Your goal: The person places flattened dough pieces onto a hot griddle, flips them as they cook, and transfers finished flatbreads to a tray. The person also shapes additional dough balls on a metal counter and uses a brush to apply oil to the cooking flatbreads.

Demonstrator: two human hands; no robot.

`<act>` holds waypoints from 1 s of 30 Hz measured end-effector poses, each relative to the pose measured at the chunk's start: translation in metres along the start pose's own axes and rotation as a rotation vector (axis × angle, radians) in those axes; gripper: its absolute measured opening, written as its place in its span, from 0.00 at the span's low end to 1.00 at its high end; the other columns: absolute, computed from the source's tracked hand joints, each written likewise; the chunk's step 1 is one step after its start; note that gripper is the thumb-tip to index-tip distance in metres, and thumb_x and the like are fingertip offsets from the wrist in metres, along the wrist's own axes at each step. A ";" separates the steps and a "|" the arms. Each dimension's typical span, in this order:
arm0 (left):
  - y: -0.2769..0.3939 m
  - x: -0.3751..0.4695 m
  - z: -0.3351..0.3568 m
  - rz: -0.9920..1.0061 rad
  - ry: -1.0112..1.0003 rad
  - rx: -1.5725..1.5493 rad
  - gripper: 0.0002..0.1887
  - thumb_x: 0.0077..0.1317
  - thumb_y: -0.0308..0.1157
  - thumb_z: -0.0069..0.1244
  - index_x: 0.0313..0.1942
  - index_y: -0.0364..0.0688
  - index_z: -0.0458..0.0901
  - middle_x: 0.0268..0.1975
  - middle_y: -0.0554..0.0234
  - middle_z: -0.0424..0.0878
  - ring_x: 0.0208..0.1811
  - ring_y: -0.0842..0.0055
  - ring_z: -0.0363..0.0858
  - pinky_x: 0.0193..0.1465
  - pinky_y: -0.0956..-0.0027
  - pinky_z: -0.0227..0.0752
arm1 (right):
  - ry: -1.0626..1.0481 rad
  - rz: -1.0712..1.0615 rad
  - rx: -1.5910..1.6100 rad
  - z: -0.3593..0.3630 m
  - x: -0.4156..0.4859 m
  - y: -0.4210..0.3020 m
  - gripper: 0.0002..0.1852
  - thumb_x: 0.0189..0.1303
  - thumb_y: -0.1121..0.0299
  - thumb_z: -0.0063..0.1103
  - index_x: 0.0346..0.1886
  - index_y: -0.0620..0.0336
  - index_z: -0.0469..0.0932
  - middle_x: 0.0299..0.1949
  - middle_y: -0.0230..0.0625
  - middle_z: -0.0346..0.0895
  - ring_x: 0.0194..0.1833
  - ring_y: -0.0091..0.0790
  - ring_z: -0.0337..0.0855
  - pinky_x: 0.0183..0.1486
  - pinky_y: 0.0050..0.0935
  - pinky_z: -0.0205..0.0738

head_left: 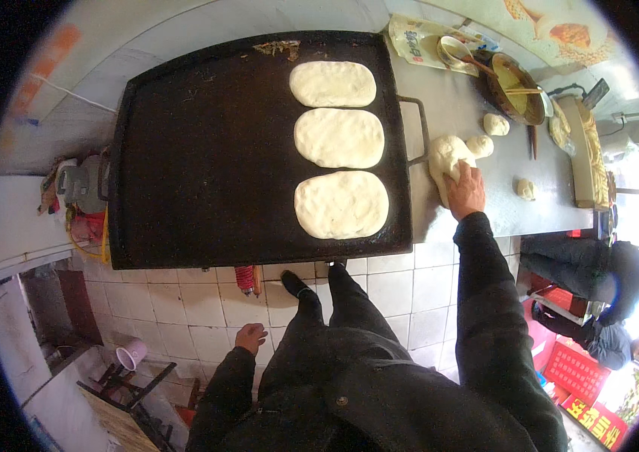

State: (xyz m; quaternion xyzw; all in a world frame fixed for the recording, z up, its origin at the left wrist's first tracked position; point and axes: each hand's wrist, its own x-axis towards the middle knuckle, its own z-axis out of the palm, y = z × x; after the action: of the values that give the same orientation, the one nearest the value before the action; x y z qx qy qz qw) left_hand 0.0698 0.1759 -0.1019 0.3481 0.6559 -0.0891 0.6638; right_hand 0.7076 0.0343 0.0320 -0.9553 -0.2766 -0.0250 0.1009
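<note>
My right hand [467,191] lies on a lump of soft dough [448,155] on the metal counter, its fingers pressed into the near side. A small dough ball [480,146] touches that lump, and another dough ball [496,124] sits just beyond. A smaller dough piece [526,190] rests farther right. Three flat oval breads of pale dough [341,204] lie in a column on the right part of the black griddle [201,169]. My left hand [251,338] hangs beside my body over the tiled floor, holding nothing, fingers loosely curled and apart.
A bowl with yellowish contents and chopsticks [514,93] stands at the counter's back, near a ladle [455,50] on a plastic bag [418,45]. The griddle's handle [424,130] juts over the counter. A long box [585,152] stands at right. People [616,333] are beyond, beside red crates [576,364].
</note>
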 end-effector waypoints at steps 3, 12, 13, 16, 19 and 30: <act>-0.011 0.002 -0.003 -0.021 0.029 -0.053 0.12 0.71 0.34 0.55 0.49 0.37 0.79 0.46 0.59 0.83 0.49 0.64 0.84 0.48 0.61 0.80 | 0.110 -0.055 -0.036 -0.001 -0.010 -0.009 0.30 0.63 0.50 0.60 0.65 0.49 0.70 0.60 0.52 0.70 0.59 0.56 0.73 0.58 0.54 0.69; -0.046 -0.006 -0.007 -0.034 0.032 -0.109 0.12 0.69 0.33 0.54 0.48 0.35 0.80 0.42 0.59 0.83 0.45 0.66 0.85 0.43 0.64 0.79 | -0.004 0.144 -0.125 -0.012 0.032 -0.007 0.14 0.65 0.57 0.53 0.43 0.46 0.88 0.56 0.36 0.77 0.58 0.49 0.73 0.61 0.46 0.68; -0.047 -0.005 -0.005 -0.047 0.021 -0.121 0.12 0.69 0.33 0.54 0.48 0.35 0.80 0.42 0.59 0.83 0.45 0.66 0.85 0.43 0.63 0.79 | -0.012 0.167 -0.083 -0.013 0.036 -0.007 0.13 0.63 0.59 0.55 0.41 0.48 0.88 0.56 0.36 0.77 0.58 0.48 0.73 0.61 0.45 0.68; -0.041 0.005 -0.003 -0.048 -0.006 -0.098 0.12 0.69 0.34 0.55 0.46 0.36 0.78 0.47 0.53 0.82 0.49 0.62 0.83 0.47 0.61 0.80 | -0.012 0.158 -0.118 -0.012 0.041 -0.012 0.11 0.59 0.65 0.58 0.39 0.52 0.88 0.54 0.38 0.76 0.59 0.47 0.71 0.60 0.43 0.69; -0.029 0.017 0.003 -0.022 -0.050 -0.108 0.13 0.68 0.35 0.57 0.45 0.36 0.78 0.49 0.50 0.82 0.51 0.62 0.83 0.46 0.61 0.81 | 0.039 0.131 -0.108 -0.010 0.043 -0.015 0.10 0.58 0.67 0.57 0.38 0.55 0.87 0.53 0.39 0.76 0.59 0.48 0.71 0.60 0.41 0.69; -0.010 0.003 0.014 0.043 0.032 -0.021 0.14 0.69 0.34 0.55 0.49 0.36 0.79 0.44 0.58 0.84 0.45 0.69 0.86 0.44 0.66 0.80 | -0.036 -0.095 -0.080 0.003 0.058 0.014 0.11 0.55 0.69 0.53 0.32 0.63 0.84 0.42 0.48 0.81 0.51 0.54 0.77 0.54 0.45 0.71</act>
State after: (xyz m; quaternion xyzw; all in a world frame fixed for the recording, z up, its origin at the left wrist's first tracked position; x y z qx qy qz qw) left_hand 0.0758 0.1618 -0.1096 0.3567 0.6595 -0.0623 0.6588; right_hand 0.7641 0.0537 0.0323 -0.9447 -0.3223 -0.0238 0.0565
